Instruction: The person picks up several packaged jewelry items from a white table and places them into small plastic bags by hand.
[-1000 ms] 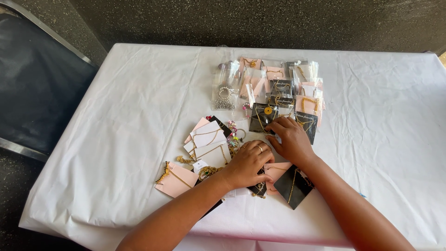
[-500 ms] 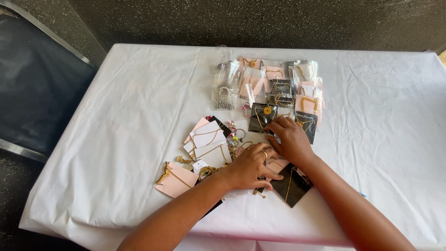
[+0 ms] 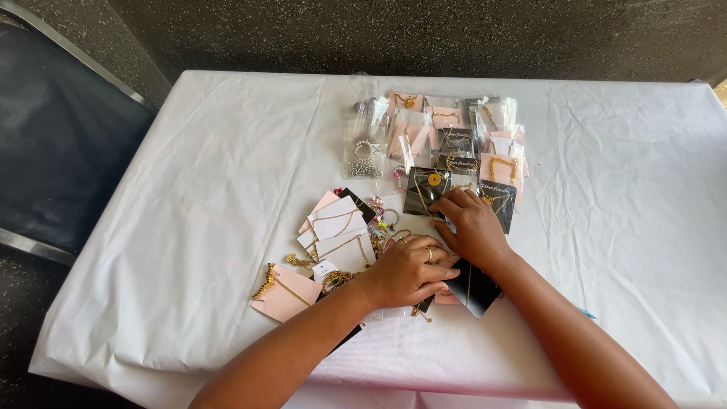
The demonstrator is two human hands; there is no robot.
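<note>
Head view: left hand [image 3: 409,269] flat, fingers together, on black jewellery card [image 3: 471,289]; right hand [image 3: 473,225] fingertips pressing glossy black necklace card [image 3: 424,189]; white-clothed worktop [image 3: 189,227].

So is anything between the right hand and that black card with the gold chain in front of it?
Nothing visible. The right hand already has its fingers on the black card. The left hand rests flat on other cards beside it, not in between.

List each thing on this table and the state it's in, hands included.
left hand: palm down, flat on cards
right hand: fingertips on a black card
black card: flat, under fingertips
pink card: flat, gold chain on it
clear packets: overlapping rows
white tablecloth: spread, wrinkled
</note>
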